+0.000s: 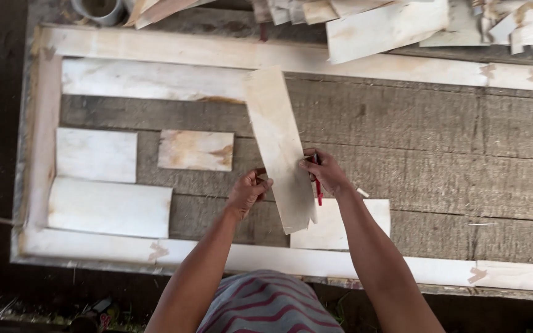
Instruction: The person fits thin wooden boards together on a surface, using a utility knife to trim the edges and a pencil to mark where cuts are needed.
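A long pale strip of thin wood veneer (pixel 279 142) lies tilted over the grey board, and both my hands grip its lower part. My left hand (pixel 248 191) pinches its left edge. My right hand (pixel 325 174) holds its right edge and also has a red tool (pixel 318 190), maybe a knife or pen, tucked in its fingers. Under the strip's lower end lies another pale veneer piece (pixel 340 225).
A border of pale veneer strips (pixel 155 52) frames the grey board (pixel 433 142). Veneer pieces lie at left (pixel 96 155), (pixel 109 208), (pixel 195 150), and a long one (pixel 149 80) along the top. A heap of offcuts (pixel 390 21) and a round tin (pixel 100 9) sit beyond.
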